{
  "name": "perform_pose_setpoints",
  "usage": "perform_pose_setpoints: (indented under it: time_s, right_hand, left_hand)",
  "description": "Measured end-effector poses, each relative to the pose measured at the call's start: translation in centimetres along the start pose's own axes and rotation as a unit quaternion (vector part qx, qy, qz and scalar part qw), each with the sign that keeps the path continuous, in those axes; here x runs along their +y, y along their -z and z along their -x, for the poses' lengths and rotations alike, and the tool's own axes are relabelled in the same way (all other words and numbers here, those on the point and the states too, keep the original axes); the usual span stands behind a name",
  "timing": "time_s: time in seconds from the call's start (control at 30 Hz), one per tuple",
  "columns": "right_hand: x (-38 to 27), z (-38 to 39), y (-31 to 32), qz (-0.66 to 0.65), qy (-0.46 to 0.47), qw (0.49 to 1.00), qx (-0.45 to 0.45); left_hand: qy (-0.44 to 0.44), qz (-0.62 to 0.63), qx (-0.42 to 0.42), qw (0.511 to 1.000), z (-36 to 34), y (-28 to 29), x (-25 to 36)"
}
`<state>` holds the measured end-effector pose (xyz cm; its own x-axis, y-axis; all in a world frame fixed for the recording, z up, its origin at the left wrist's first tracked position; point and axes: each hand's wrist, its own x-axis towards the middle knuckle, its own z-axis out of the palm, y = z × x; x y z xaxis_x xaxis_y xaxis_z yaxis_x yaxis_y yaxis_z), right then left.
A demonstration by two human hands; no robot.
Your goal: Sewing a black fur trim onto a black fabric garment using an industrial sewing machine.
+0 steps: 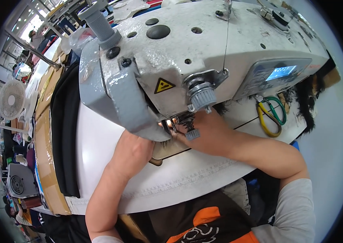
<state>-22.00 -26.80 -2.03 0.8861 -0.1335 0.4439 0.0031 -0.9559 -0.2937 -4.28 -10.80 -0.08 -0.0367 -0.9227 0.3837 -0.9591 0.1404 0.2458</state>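
Both of my hands are at the needle area of a white industrial sewing machine (163,48). My left hand (133,152) rests on the white table just left of the needle, its fingertips hidden behind the machine's grey front cover (127,101). From the right, my right hand (206,131) reaches in under the machine head, close to the thread tension knob (202,97). Its fingers are mostly covered by the machine parts. A small lamp glows beside the needle. What lies under the fingers is hidden, apart from a few dark tufts.
Scissors (265,115) with yellow and green handles lie right of the machine, near black furry strips (303,103). Folded black fabric (64,133) lies along the left table edge beside cardboard (46,162). A printed ruler (179,180) runs along the table front.
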Motion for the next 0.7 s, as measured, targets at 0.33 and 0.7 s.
perform_pose_setpoints:
  time_s: [0.33, 0.7]
  right_hand:
    - [0.3, 0.0, -0.7, 0.056, 0.111, 0.992, 0.03]
    - [0.1, -0.4, 0.0, 0.089, 0.125, 0.984, 0.087]
  left_hand:
    - [-0.016, -0.02, 0.041, 0.999, -0.6, -0.2, 0.6]
    - [0.014, -0.031, 0.08, 0.996, -0.6, -0.5, 0.8]
